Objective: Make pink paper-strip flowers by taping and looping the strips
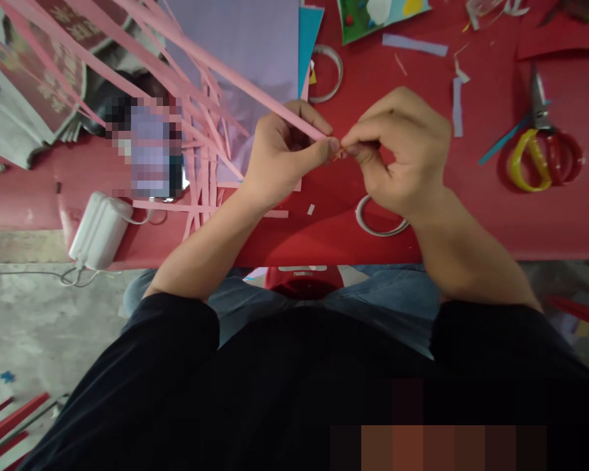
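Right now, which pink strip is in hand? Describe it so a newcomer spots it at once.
On the red table, loose pink strips lie heaped left of centre. One strip slants from the top left down to the middle. Only its end is pinched between the left hand and right hand; no other is held.

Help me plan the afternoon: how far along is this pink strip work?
Done: many cut strips lie loose on the red table, and the scissors are set aside at right. In hand: the left hand and right hand pinch the end of one long pink strip between fingertips. Left: the loose strips lie untouched, and no finished piece made from them shows, so it looks early.
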`<move>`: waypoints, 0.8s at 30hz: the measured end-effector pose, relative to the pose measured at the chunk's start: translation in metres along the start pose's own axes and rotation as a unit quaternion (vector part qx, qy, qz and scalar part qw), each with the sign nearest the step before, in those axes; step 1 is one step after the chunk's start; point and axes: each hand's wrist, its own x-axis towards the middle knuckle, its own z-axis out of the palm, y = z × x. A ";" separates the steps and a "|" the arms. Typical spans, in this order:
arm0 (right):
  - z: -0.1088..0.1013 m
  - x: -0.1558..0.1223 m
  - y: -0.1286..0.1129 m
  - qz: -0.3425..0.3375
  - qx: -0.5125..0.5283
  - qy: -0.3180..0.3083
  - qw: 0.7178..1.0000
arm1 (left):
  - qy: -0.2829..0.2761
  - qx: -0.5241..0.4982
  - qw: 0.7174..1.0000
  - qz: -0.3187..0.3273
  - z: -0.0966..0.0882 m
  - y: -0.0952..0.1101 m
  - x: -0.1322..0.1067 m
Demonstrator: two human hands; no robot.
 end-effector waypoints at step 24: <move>-0.003 0.001 0.004 -0.100 0.016 0.017 0.995 | -0.021 -0.012 0.993 -0.115 0.003 0.028 -0.007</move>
